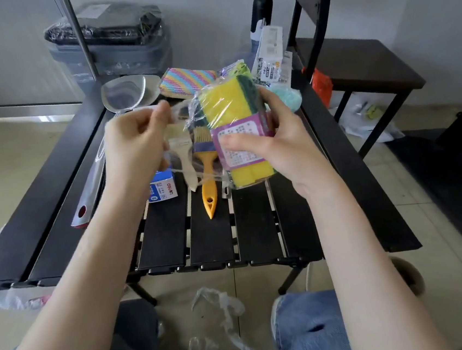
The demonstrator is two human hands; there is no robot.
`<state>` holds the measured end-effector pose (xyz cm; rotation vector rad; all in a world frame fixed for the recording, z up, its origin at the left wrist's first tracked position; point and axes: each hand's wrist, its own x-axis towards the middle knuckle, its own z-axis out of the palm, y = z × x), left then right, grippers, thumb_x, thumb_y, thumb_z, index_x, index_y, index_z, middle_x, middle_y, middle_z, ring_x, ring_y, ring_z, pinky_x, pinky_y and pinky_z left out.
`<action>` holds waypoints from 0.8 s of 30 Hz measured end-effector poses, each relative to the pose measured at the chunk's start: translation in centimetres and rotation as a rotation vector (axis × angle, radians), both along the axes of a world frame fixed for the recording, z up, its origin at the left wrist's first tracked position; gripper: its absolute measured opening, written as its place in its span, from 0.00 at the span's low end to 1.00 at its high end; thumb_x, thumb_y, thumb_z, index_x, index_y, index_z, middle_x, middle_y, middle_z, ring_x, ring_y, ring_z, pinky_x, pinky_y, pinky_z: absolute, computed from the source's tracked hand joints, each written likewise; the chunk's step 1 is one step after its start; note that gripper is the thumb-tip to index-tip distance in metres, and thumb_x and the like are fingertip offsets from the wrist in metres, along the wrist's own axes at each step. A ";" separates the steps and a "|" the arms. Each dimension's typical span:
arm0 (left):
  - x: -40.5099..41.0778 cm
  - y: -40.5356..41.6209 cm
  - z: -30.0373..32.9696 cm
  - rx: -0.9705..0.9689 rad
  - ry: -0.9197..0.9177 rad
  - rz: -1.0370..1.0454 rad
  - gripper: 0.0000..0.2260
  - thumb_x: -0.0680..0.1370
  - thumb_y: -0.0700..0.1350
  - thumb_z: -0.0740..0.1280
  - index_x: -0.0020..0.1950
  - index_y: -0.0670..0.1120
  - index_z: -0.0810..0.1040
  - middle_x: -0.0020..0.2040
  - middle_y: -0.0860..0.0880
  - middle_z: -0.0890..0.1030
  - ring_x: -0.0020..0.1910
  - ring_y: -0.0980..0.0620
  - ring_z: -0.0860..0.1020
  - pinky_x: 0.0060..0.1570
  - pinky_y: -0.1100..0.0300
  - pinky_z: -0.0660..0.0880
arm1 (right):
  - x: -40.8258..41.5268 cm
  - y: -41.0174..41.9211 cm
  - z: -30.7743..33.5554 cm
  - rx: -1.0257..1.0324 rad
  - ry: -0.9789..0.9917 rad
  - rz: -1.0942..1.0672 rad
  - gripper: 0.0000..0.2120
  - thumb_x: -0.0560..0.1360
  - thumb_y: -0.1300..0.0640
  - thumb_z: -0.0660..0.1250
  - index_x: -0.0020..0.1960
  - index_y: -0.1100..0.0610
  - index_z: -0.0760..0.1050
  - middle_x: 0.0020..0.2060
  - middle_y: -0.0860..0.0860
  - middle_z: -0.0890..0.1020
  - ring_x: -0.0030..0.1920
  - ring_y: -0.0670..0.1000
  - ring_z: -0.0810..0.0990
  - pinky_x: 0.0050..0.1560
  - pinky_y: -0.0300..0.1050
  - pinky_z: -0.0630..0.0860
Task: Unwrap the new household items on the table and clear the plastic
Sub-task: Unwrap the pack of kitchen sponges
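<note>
Above black slatted table [257,223], sponge pack [235,123] held up in my right hand [272,142], fingers curled round its lower labelled half. Long axis runs near upright, top leaning away from me. Left hand [135,145] just beside pack on its left, pinching clear plastic wrap [185,108] pulled off pack's upper left edge. My read: next pull goes leftward, away from right hand. Discarded plastic [218,313] on floor near my knees.

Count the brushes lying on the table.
2. A yellow-handled brush lies mid-table. A pale wooden-handled brush lies just left of it, partly behind the left hand. The sponge pack may hide others.
</note>
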<state>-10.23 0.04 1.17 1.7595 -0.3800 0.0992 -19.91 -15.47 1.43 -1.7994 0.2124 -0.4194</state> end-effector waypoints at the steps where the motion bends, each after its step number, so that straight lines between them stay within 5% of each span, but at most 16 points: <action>1: 0.1 -0.1 0.0 -0.052 -0.022 0.047 0.13 0.81 0.48 0.62 0.42 0.42 0.80 0.20 0.55 0.71 0.17 0.59 0.67 0.19 0.65 0.64 | 0.0 0.1 0.0 -0.010 0.023 0.030 0.24 0.67 0.58 0.78 0.51 0.38 0.69 0.49 0.44 0.82 0.49 0.42 0.82 0.54 0.43 0.79; 3: 0.1 -0.2 -0.1 -0.140 -0.079 0.108 0.14 0.81 0.48 0.62 0.39 0.45 0.79 0.21 0.55 0.70 0.19 0.59 0.66 0.22 0.61 0.64 | 0.2 0.5 -0.1 -0.021 0.059 0.062 0.26 0.66 0.58 0.79 0.52 0.39 0.68 0.47 0.42 0.81 0.47 0.40 0.82 0.51 0.39 0.79; 6: -0.8 -0.5 0.2 -0.299 -0.111 0.111 0.14 0.81 0.49 0.62 0.38 0.49 0.80 0.22 0.56 0.68 0.21 0.58 0.65 0.24 0.59 0.62 | 0.8 0.8 0.0 -0.069 0.080 0.014 0.38 0.64 0.55 0.80 0.68 0.45 0.65 0.54 0.44 0.80 0.48 0.41 0.82 0.51 0.41 0.80; 9: -1.8 -1.0 0.6 -0.381 -0.029 0.009 0.11 0.81 0.48 0.63 0.42 0.48 0.82 0.22 0.57 0.68 0.21 0.59 0.63 0.22 0.64 0.60 | 1.1 0.5 -0.3 -0.151 0.057 -0.082 0.42 0.64 0.52 0.80 0.72 0.48 0.62 0.59 0.49 0.77 0.52 0.44 0.81 0.53 0.44 0.80; 13: -2.0 -1.4 0.2 -0.395 0.178 -0.150 0.09 0.80 0.46 0.65 0.48 0.43 0.82 0.20 0.58 0.66 0.18 0.59 0.60 0.18 0.68 0.57 | 1.4 0.6 -0.9 -0.246 -0.004 -0.248 0.38 0.66 0.51 0.78 0.70 0.48 0.63 0.58 0.49 0.74 0.51 0.43 0.77 0.44 0.25 0.74; 15: -1.9 -1.5 0.0 -0.267 0.175 -0.196 0.10 0.79 0.47 0.66 0.53 0.43 0.82 0.23 0.55 0.69 0.18 0.58 0.62 0.18 0.67 0.60 | 1.5 0.5 -1.6 -0.302 -0.013 -0.332 0.40 0.66 0.50 0.77 0.72 0.49 0.61 0.59 0.49 0.71 0.55 0.46 0.75 0.48 0.32 0.76; 17: -1.7 -1.5 -0.2 -0.035 0.116 -0.187 0.12 0.78 0.50 0.67 0.58 0.46 0.80 0.27 0.52 0.76 0.17 0.57 0.67 0.18 0.65 0.66 | 1.6 0.6 -2.3 -0.355 0.011 -0.400 0.41 0.66 0.49 0.76 0.73 0.50 0.60 0.58 0.50 0.69 0.59 0.51 0.73 0.56 0.49 0.77; 19: -1.6 -1.4 -0.2 0.095 0.082 -0.176 0.10 0.78 0.52 0.67 0.53 0.47 0.82 0.27 0.51 0.77 0.17 0.58 0.69 0.21 0.64 0.70 | 1.6 0.6 -2.8 -0.388 0.027 -0.437 0.42 0.66 0.47 0.75 0.74 0.50 0.58 0.57 0.49 0.68 0.60 0.54 0.72 0.57 0.57 0.76; 22: -1.9 -1.4 -0.1 0.046 -0.025 -0.161 0.08 0.79 0.48 0.66 0.42 0.49 0.81 0.22 0.52 0.74 0.17 0.58 0.69 0.20 0.65 0.68 | 1.7 0.8 -3.0 -0.408 0.011 -0.449 0.43 0.65 0.45 0.73 0.74 0.49 0.57 0.56 0.48 0.66 0.60 0.55 0.73 0.55 0.59 0.77; 24: -2.3 -1.6 0.1 -0.047 -0.152 -0.120 0.09 0.80 0.45 0.65 0.40 0.48 0.81 0.25 0.42 0.74 0.21 0.55 0.68 0.21 0.59 0.65 | 1.9 1.1 -2.9 -0.403 -0.008 -0.455 0.43 0.65 0.43 0.71 0.75 0.49 0.56 0.56 0.49 0.66 0.59 0.56 0.73 0.54 0.59 0.77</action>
